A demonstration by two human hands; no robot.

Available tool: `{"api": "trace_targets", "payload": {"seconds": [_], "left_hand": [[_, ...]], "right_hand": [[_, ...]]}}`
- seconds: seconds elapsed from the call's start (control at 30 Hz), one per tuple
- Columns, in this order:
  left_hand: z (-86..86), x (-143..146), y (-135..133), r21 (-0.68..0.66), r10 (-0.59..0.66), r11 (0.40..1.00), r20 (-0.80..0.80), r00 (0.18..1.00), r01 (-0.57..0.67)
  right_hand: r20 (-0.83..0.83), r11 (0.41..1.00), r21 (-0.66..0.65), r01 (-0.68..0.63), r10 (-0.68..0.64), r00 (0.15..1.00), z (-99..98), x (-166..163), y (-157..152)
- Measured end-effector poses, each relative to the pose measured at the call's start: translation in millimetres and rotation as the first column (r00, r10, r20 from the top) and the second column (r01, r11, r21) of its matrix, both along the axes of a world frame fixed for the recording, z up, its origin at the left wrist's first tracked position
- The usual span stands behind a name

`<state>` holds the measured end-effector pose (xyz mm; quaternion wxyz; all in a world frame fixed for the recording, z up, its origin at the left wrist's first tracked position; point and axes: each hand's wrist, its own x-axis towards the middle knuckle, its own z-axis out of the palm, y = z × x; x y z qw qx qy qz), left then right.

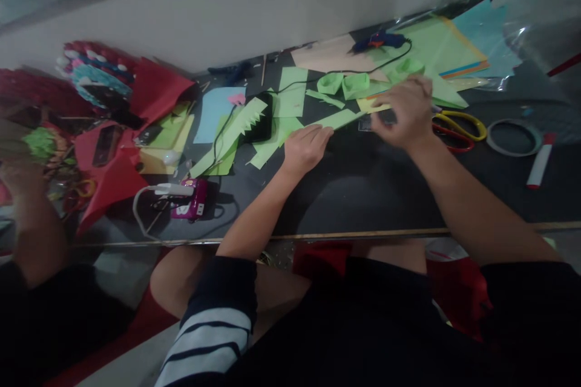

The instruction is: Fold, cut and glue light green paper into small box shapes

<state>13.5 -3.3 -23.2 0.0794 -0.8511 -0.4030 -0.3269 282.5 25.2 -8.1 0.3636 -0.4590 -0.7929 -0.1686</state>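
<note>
My left hand (306,148) lies closed on the near end of a narrow folded strip of light green paper (347,119) above the black tabletop. Just right of the strip's far tip, my right hand (405,112) is curled with thumb and fingertips together; what they pinch, if anything, is too blurred to make out. Behind the hands sit two folded green paper pieces (342,84) and a flat green sheet (289,92). A green strip with a zigzag-cut edge (242,124) rests to the left, over a black object (263,121).
Scissors with yellow and red handles (460,130), a roll of tape (515,136) and a marker (541,160) lie right. A blue glue gun (379,41) trails its cord across the papers. A purple power socket (189,199) stands left, near red paper (113,193) and another person's arm (34,217).
</note>
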Motion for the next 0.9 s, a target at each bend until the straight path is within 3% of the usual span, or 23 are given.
{"api": "trace_targets", "payload": {"seconds": [0.07, 0.23, 0.4, 0.9], "left_hand": [[-0.3, 3.2, -2.5, 0.035, -0.005, 0.999, -0.027, 1.000, 0.006], [-0.3, 9.0, -6.0, 0.124, -0.036, 0.991, -0.062, 0.997, 0.044], [-2.2, 13.3, -6.2, 0.161, -0.080, 0.983, -0.041, 0.996, 0.086], [-5.0, 9.8, -1.4, 0.075, -0.063, 0.995, 0.004, 0.998, 0.062]], "right_hand": [[0.045, 0.995, -0.022, -0.097, 0.098, 0.994, 0.5, -20.8, -12.7], [0.057, 0.982, -0.177, -0.063, 0.074, 0.996, 0.1, -48.8, -27.8], [0.063, 0.984, -0.153, -0.094, 0.105, 0.992, -4.5, -44.6, -20.2], [0.014, 0.982, -0.181, -0.048, 0.052, 0.999, -10.7, -21.7, -2.1]]}}
